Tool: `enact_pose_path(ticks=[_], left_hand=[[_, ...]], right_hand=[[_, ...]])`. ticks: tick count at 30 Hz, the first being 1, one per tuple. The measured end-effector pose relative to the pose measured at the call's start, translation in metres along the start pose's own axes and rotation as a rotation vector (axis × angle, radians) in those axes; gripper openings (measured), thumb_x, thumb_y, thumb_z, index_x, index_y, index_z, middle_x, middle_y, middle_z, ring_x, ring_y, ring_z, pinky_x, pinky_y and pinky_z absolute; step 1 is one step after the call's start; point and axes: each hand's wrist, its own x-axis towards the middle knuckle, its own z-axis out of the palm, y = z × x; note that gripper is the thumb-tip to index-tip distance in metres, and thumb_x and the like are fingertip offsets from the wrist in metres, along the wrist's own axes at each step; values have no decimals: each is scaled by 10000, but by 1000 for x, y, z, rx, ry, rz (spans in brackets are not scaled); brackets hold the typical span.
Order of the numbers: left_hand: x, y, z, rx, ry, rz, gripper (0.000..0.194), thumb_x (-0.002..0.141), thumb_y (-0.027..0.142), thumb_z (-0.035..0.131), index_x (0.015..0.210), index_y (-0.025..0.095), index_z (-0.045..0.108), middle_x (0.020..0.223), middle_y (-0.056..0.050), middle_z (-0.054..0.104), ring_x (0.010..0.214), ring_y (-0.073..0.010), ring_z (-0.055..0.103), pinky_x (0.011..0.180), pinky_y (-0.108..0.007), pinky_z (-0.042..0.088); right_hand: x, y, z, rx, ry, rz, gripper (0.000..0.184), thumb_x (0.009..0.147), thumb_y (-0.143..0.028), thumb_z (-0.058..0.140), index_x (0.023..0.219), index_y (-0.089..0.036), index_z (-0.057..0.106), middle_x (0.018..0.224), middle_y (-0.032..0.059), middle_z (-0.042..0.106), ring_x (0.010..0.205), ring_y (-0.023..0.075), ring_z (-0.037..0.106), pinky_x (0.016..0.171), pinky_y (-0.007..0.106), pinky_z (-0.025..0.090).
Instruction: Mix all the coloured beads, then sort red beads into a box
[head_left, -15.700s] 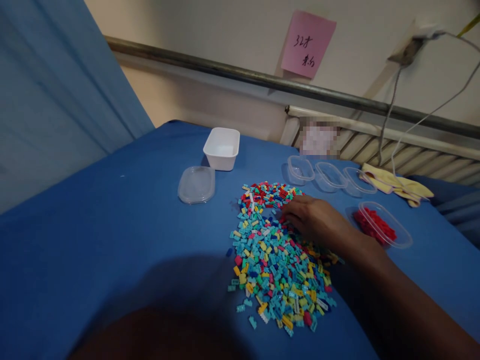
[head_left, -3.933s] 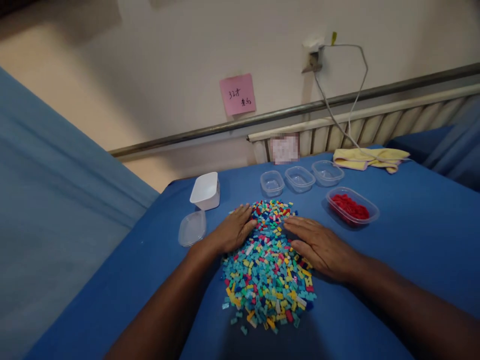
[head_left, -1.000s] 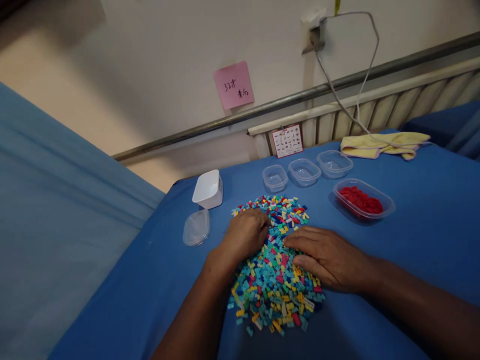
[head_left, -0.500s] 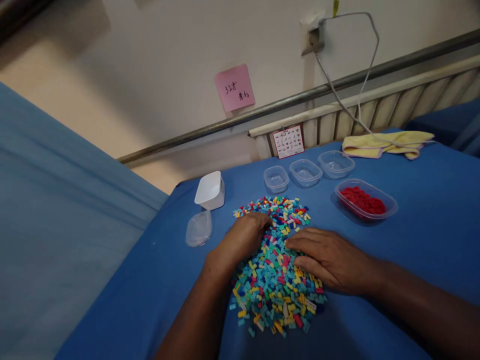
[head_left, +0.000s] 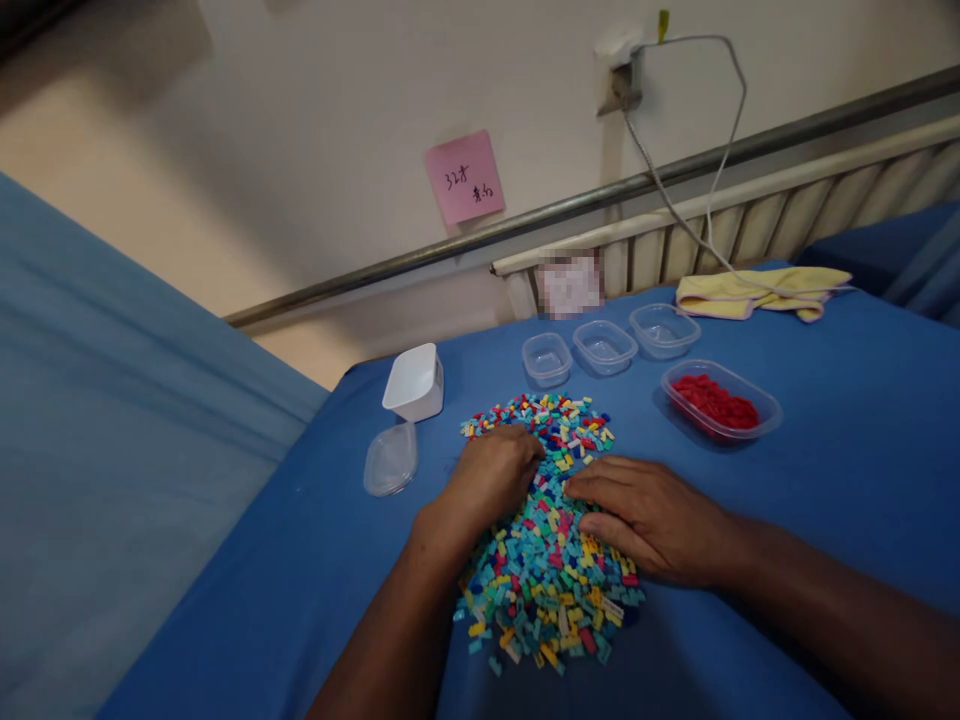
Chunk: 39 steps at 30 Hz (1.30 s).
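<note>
A wide pile of small toy building bricks (head_left: pixel 547 570) in teal, yellow, red, blue and other colours lies on the blue cloth. Over the pile's left side rests my left hand (head_left: pixel 501 462), its fingers curled inward and pressed together. Whatever sits between those fingertips is hidden. My right hand (head_left: pixel 645 515) lies on the pile's right edge, fingers stretched out and touching bricks, palm down, gripping nothing that I can see.
Behind the pile stand three clear plastic tubs (head_left: pixel 604 348). A clear tub of red pieces (head_left: pixel 716 405) is at right. To the left are a white box (head_left: pixel 415 383) and a clear lid (head_left: pixel 391 460). A yellow cloth (head_left: pixel 757 291) and a white cable (head_left: pixel 675 205) lie behind.
The whole view has shifted slightly. My left hand's fingers have curled in a little more among the bricks, while my right hand stays nearly in place on the pile.
</note>
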Motion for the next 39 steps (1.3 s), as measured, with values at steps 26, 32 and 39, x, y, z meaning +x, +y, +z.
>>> enact_pose_path(ticks=[26,32,39], left_hand=[[4,-3,2,-208,138,31,148,1002,158,585,1056,192,718,1042,-55,735,947,-240,670,820,-363,484],[-11,-25,-10,-371,194,-49,174,1043,221,597,1153,224,732,1096,-42,733,973,-210,677,861,-336,494],[-13,-21,-8,-217,56,-61,225,923,98,633,1052,223,769,1032,-40,734,933,-219,673,814,-332,478]], right_hand=[[0,-1,-1,-16,-10,3,354,1160,-416,479,1265,-178,718,1207,118,795,1111,267,735,980,451,583],[-2,1,1,-20,-6,3,342,1157,-418,491,1261,-189,722,1226,119,798,1149,272,733,1003,460,589],[-4,3,2,-5,35,-7,306,1146,-381,516,1293,-200,716,1237,115,805,1147,264,749,1014,459,603]])
